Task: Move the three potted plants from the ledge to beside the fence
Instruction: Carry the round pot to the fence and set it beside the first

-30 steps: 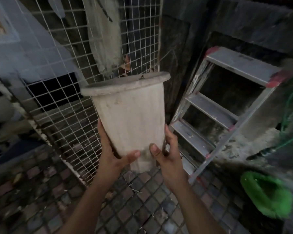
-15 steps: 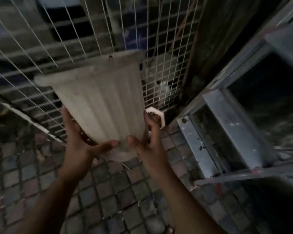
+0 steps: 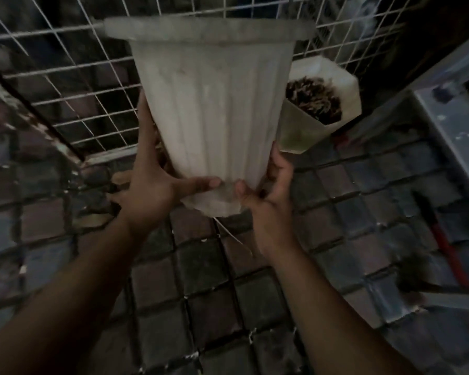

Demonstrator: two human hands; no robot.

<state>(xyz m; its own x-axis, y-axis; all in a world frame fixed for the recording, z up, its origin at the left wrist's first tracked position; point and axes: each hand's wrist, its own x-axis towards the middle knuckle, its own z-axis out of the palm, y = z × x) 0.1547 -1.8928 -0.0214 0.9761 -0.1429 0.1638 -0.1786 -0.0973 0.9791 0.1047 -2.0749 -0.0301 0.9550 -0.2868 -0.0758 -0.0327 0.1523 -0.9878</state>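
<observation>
Floor (image 3: 201, 293): dark square paving blocks run under my forearms and on towards the fence.
Left hand (image 3: 149, 190): it grips the tall pot low on its left side. My thumb lies across the narrow base and my fingers (image 3: 146, 115) reach up the wall behind.
Right hand (image 3: 268, 196): it grips the same pot low on its right side. The thumb presses the base and the fingers (image 3: 278, 158) curl round the back.
Tall pot (image 3: 214, 104): white and ribbed, widening to a flat rim, held between both hands with its base clear of the paving. I cannot see what is inside it.
Red-handled tool (image 3: 444, 244): it lies on the paving at my right, blurred.
Ladder (image 3: 458, 117): a grey metal frame at the right edge.
Second pot (image 3: 322, 104): white with angled sides and dry brown stuff in its top. It stands on the floor just right of the tall pot, close to the fence.
Fence (image 3: 65, 77): white wire mesh directly behind the tall pot's rim.
</observation>
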